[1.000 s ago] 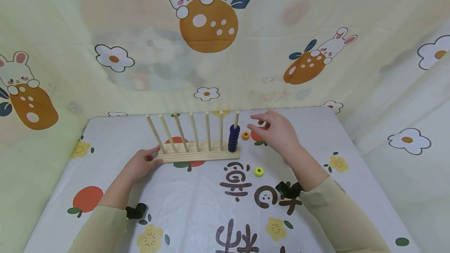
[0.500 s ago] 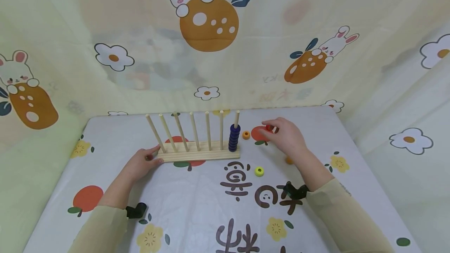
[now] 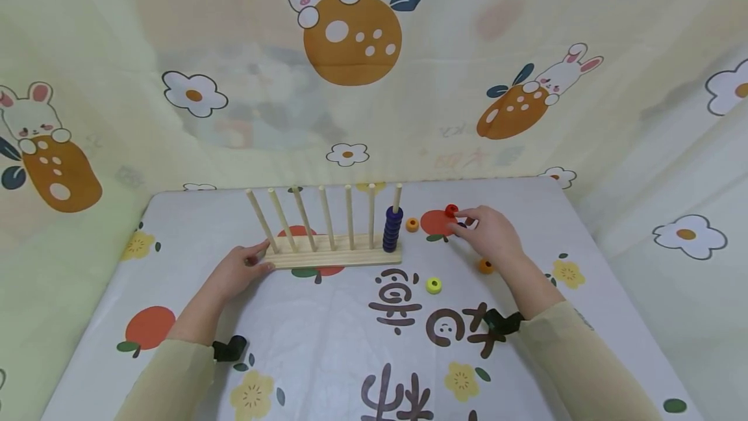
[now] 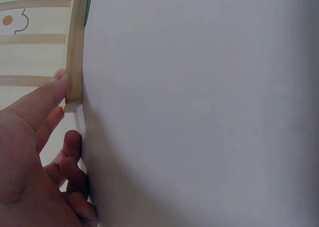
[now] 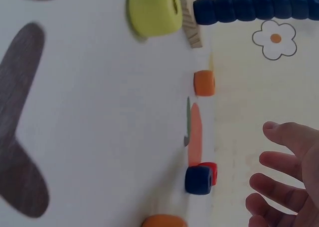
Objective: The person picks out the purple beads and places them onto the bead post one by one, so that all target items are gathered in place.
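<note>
A wooden peg rack (image 3: 333,258) with several upright pegs stands on the table; its rightmost peg carries a stack of dark blue beads (image 3: 393,229). My left hand (image 3: 238,271) holds the rack's left end, thumb against the front edge and a finger behind. Over the table to the right, my right hand (image 3: 493,236) has thumb and fingers apart, nothing between them in the right wrist view. Nearest it are a loose dark blue bead (image 5: 198,180) and a red bead (image 3: 452,210), side by side.
An orange bead (image 3: 411,225) lies right of the rack and a yellow-green bead (image 3: 434,286) in front of it. Another orange bead (image 3: 486,266) sits beside the right wrist. A patterned cloth (image 3: 327,343) covers the table, and a printed curtain (image 3: 421,115) hangs behind.
My right hand has moved right and toward me, away from the stacked peg. The red bead, the loose blue bead and the second orange bead have come into view. My left hand stays put.
</note>
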`<state>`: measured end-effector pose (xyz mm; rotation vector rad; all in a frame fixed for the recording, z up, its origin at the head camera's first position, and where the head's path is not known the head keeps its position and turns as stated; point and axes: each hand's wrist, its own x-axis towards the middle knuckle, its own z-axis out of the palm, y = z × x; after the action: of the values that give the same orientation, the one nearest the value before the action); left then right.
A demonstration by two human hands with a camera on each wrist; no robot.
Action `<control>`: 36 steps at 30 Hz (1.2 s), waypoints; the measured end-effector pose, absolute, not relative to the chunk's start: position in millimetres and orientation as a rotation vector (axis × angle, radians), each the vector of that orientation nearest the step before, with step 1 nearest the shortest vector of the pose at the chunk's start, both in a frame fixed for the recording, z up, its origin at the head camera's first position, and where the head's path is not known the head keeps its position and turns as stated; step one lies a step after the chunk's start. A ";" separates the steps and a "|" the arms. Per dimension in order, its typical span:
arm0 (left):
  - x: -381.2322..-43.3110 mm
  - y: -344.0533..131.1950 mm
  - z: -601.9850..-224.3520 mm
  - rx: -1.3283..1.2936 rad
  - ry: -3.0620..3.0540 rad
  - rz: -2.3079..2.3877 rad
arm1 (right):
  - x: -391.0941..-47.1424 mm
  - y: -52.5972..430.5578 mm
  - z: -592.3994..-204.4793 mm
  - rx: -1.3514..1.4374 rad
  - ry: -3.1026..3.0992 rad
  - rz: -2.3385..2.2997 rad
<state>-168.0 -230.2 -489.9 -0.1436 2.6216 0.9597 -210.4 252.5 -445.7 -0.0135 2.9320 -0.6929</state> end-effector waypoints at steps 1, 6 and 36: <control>-168.1 -230.6 -489.7 -0.144 2.622 0.958 | -210.4 253.6 -447.0 -0.005 2.930 -0.690; -169.8 -232.2 -492.5 -0.153 2.618 0.955 | -211.5 258.8 -454.7 0.042 2.925 -0.664; -172.2 -232.3 -494.5 -0.154 2.635 0.945 | -229.0 267.2 -483.9 0.139 2.786 -0.618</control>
<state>-172.2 -232.3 -494.5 -0.1539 2.6350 0.9448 -229.0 267.2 -483.9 0.1390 2.7857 -0.6176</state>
